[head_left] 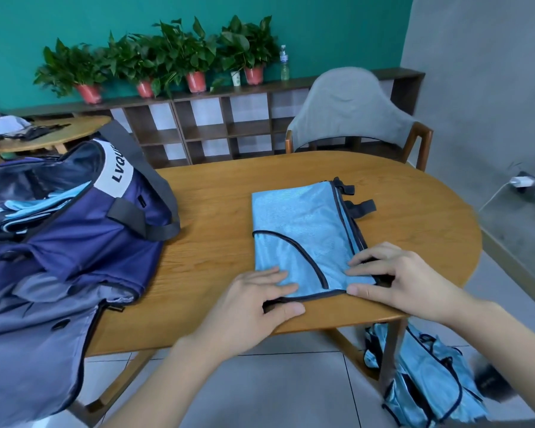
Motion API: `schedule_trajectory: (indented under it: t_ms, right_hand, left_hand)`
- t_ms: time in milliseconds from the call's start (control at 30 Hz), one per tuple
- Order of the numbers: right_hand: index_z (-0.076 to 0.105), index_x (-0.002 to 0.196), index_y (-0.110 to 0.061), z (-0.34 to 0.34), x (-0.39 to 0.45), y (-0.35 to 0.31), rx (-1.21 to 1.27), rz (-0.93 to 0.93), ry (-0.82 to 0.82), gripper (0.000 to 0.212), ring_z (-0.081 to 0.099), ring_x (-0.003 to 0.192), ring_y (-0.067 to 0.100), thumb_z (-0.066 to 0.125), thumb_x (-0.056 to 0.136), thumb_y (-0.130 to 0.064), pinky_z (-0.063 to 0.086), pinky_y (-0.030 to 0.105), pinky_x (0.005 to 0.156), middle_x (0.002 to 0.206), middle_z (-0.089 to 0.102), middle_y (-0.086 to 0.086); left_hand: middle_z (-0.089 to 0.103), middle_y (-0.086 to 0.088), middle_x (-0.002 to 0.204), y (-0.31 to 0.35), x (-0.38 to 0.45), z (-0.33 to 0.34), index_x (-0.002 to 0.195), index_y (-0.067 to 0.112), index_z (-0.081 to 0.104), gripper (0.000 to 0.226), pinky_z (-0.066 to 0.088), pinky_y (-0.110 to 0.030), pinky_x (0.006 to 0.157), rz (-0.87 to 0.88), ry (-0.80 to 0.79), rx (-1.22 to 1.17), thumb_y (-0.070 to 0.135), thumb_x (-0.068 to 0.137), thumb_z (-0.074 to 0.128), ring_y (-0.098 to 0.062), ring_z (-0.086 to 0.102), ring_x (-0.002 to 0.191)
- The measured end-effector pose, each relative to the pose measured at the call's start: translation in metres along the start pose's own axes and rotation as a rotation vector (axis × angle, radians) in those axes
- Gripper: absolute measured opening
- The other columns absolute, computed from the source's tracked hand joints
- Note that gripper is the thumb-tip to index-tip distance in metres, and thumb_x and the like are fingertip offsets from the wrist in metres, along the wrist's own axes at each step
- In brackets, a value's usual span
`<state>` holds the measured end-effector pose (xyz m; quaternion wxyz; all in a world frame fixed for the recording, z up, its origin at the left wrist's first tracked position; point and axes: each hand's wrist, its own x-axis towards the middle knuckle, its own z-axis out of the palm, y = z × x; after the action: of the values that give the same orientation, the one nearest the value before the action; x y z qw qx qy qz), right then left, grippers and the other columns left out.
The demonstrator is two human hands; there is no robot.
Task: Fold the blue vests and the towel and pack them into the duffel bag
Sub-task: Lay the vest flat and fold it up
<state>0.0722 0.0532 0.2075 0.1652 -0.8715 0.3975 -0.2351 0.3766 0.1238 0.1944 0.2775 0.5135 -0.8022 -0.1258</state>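
Both hands press the near edge of a folded blue vest (303,239) on the wooden table (217,242): left hand (254,299) and right hand (393,279) each pinching the hem. Off to the left gapes the duffel bag (68,230), vests inside; more vests (420,381) lie heaped below the right hand.

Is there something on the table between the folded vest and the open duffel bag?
Nothing visible. Between the folded vest and the duffel bag lies only bare table. The left hand and right hand hold its near edge.
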Motion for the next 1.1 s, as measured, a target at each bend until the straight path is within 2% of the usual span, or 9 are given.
schedule_trajectory:
  t_ms: [133,233,333,433,600,667,800,967,1100]
  right_hand:
    - [0.07,0.116,-0.045,0.004,-0.028,-0.014,0.056,0.005,-0.005,0.059,0.047,0.124,0.001,0.066,0.069,-0.081,0.035,0.013,0.099,0.121,0.058,-0.034]
    - [0.07,0.114,-0.044,0.007,-0.043,-0.022,0.075,-0.006,0.006,0.056,0.048,0.121,0.001,0.077,0.066,-0.073,0.034,0.008,0.098,0.119,0.06,-0.032]
    - [0.075,0.109,-0.038,0.013,-0.054,-0.024,0.018,-0.076,0.071,0.038,0.051,0.112,0.002,0.087,0.073,-0.041,0.04,0.017,0.096,0.113,0.064,-0.027]
    - [0.078,0.099,-0.032,0.016,-0.059,-0.027,-0.016,-0.11,0.133,0.028,0.056,0.104,0.005,0.086,0.077,-0.017,0.044,0.033,0.091,0.103,0.068,-0.025]
    - [0.076,0.089,-0.033,0.0,-0.058,-0.047,0.172,-0.003,0.228,0.016,0.057,0.119,0.008,0.083,0.078,-0.023,0.039,0.032,0.102,0.102,0.071,-0.021]
    - [0.077,0.089,-0.031,-0.013,-0.057,-0.057,0.291,0.053,0.222,0.014,0.064,0.107,0.007,0.081,0.081,-0.019,0.046,0.025,0.093,0.1,0.073,-0.015]
    - [0.074,0.08,-0.027,-0.028,-0.046,-0.072,0.422,0.052,0.302,0.007,0.066,0.075,0.016,0.077,0.086,-0.024,0.049,0.035,0.067,0.079,0.072,-0.002]
    - [0.066,0.075,-0.004,-0.033,0.0,-0.062,0.369,0.018,0.449,0.036,0.059,0.067,0.027,0.072,0.087,-0.037,0.046,0.042,0.058,0.069,0.064,0.007]
    - [0.064,0.077,-0.002,-0.033,0.043,-0.045,0.395,0.099,0.435,0.043,0.059,0.068,0.038,0.073,0.086,-0.044,0.046,0.049,0.056,0.071,0.063,0.015]
  left_hand:
    - [0.063,0.017,0.133,0.01,-0.026,0.008,0.118,0.04,0.073,0.069,0.036,-0.023,0.111,0.001,0.071,0.094,0.086,0.069,0.059,0.01,0.048,0.13]
    - [0.072,0.015,0.118,0.014,-0.04,0.015,0.106,0.033,0.078,0.041,0.046,-0.028,0.097,0.091,0.214,0.122,0.062,0.078,0.07,0.005,0.061,0.117]
    - [0.076,0.015,0.099,0.023,-0.05,0.018,0.094,0.026,0.08,0.019,0.049,-0.027,0.084,0.083,0.38,0.039,0.034,0.082,0.068,0.004,0.068,0.097]
    - [0.074,0.018,0.087,0.029,-0.056,0.015,0.092,0.028,0.08,0.019,0.05,-0.021,0.075,-0.036,0.463,-0.041,0.04,0.082,0.068,-0.001,0.065,0.079]
    - [0.071,0.03,0.089,0.042,-0.053,0.004,0.091,0.029,0.078,0.017,0.046,-0.009,0.071,-0.041,0.54,-0.158,0.043,0.083,0.072,0.004,0.065,0.075]
    - [0.072,0.027,0.089,0.046,-0.049,-0.002,0.092,0.023,0.079,0.023,0.045,-0.008,0.069,-0.019,0.611,-0.188,0.043,0.083,0.071,0.005,0.065,0.073]
    - [0.072,0.025,0.084,0.048,-0.031,-0.016,0.093,0.024,0.077,0.02,0.045,-0.012,0.065,0.015,0.702,-0.208,0.041,0.084,0.071,0.003,0.061,0.064]
    - [0.072,0.024,0.087,0.039,0.008,-0.038,0.1,0.024,0.076,0.013,0.045,-0.009,0.07,-0.084,0.71,-0.194,0.032,0.091,0.072,-0.001,0.066,0.077]
    - [0.071,0.021,0.083,0.02,0.046,-0.048,0.108,0.03,0.07,0.012,0.042,-0.008,0.066,-0.188,0.611,-0.18,0.027,0.098,0.063,-0.007,0.063,0.075]
